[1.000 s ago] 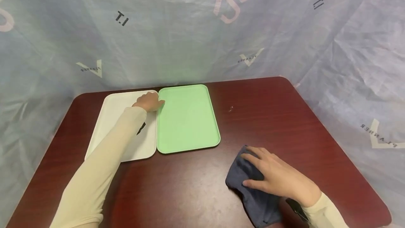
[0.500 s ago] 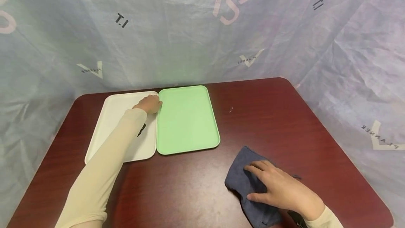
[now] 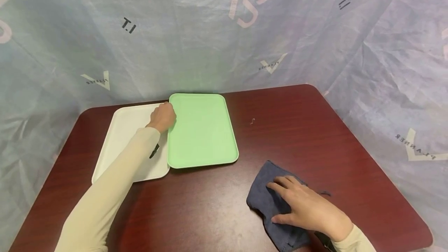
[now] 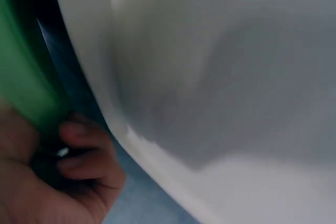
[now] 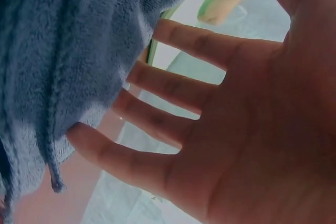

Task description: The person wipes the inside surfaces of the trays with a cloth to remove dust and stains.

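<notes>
My left hand grips the far left rim of the light green tray. In the left wrist view, its curled fingers close on the green edge, beside the white tray's rim. The green tray's left side overlaps the right edge of the white tray and looks slightly raised. My right hand lies over a folded dark blue cloth at the front right. Its fingers are spread and fairly straight, with their tips on the cloth in the right wrist view.
Everything sits on a dark red wooden table with rounded corners. A printed grey fabric sheet hangs close behind the back edge and along the sides. A tiny pale mark or scrap shows right of the green tray.
The green tray has come up and shifted slightly left, its edge now over the white tray. My left hand has turned with it. My right hand slid slightly back over the cloth.
</notes>
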A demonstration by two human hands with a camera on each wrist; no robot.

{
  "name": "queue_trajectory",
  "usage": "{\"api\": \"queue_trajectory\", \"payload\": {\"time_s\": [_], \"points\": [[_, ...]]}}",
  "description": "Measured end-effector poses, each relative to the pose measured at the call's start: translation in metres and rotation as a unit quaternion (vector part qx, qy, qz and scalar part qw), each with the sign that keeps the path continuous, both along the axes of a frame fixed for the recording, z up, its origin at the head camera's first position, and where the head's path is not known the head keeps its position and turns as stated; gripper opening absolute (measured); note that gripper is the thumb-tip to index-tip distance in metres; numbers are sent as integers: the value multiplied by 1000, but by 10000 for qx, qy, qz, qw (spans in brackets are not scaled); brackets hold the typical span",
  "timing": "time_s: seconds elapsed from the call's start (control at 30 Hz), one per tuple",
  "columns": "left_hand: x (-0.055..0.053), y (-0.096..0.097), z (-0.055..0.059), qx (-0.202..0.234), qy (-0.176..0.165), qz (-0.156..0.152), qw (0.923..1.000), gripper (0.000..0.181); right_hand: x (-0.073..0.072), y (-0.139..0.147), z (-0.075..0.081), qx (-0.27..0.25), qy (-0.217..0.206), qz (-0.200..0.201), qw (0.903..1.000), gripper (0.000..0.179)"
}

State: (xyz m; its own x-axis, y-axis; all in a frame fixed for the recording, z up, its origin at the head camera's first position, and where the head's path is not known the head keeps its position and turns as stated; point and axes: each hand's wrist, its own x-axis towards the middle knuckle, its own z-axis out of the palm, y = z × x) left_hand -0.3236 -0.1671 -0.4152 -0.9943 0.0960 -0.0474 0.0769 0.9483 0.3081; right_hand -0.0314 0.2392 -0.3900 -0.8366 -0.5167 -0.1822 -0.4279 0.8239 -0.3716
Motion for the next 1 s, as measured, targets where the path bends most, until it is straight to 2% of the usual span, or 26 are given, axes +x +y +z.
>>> {"api": "queue_trajectory", "payload": {"time_s": [0.1, 0.23, 0.37, 0.57, 0.67, 0.77, 0.87, 1.0], "points": [[5, -1, 2, 584, 400, 130, 9974, 26, -2, -2, -3, 60, 158, 65, 9998, 75], [20, 0, 9, 1286, 1012, 58, 9865, 35, -7, -5, -8, 108, 748, 203, 9969, 62], [41, 1, 17, 1939, 1474, -44, 9699, 44, -13, -9, -14, 153, 1201, 251, 9923, 49], [76, 5, 22, 2972, 1958, -110, 9345, 43, -24, -10, -15, 376, 1136, 331, 9923, 38], [88, 11, 20, 3208, 2186, -172, 9214, 40, -25, -7, -8, 364, 982, 321, 9940, 35], [96, 19, 18, 3350, 2351, -270, 9120, 39, -23, -5, 0, 252, 1105, 281, 9932, 33], [102, 25, 15, 3491, 2564, -299, 9008, 40, -22, -9, 12, -48, 1738, 373, 9841, 36], [111, 29, 14, 3672, 2757, -352, 8876, 41, -32, -24, 33, -596, 2743, 599, 9579, 40]]}}
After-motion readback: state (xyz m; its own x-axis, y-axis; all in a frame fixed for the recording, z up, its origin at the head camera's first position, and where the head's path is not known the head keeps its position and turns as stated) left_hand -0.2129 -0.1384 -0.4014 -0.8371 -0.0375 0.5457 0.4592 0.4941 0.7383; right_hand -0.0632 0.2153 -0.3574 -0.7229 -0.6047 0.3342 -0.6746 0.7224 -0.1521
